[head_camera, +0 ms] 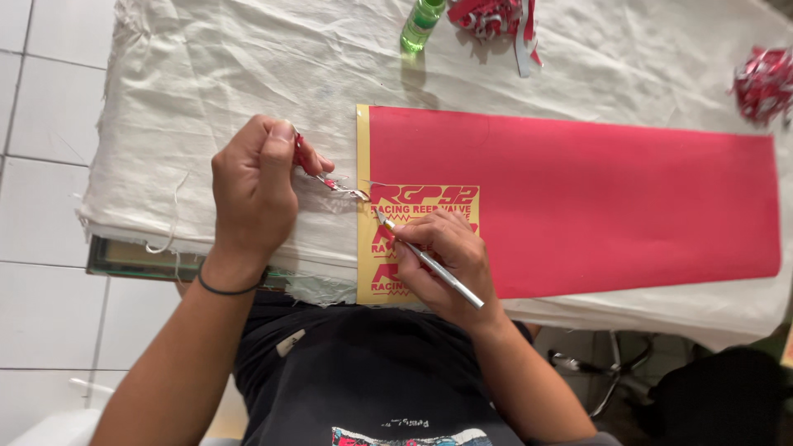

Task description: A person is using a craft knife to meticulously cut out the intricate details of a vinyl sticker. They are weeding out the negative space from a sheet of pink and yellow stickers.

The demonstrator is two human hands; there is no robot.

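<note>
A long red vinyl sheet point(578, 198) on yellow backing lies on a table covered with cream cloth point(248, 74). At its left end the red is peeled away, leaving red lettering on bare yellow point(363, 149). My right hand point(446, 264) holds a thin silver craft knife point(429, 263) like a pen, its tip on the lettering. My left hand point(252, 186) pinches a thin strip of peeled red vinyl point(326, 177) and pulls it left, away from the sheet. A dark band circles my left wrist.
A small green bottle point(421, 23) stands at the far edge. Crumpled red vinyl scraps lie beside it point(491, 18) and at the far right point(764, 83). The table's near edge point(149, 256) sits over white floor tiles. My dark shirt fills the foreground.
</note>
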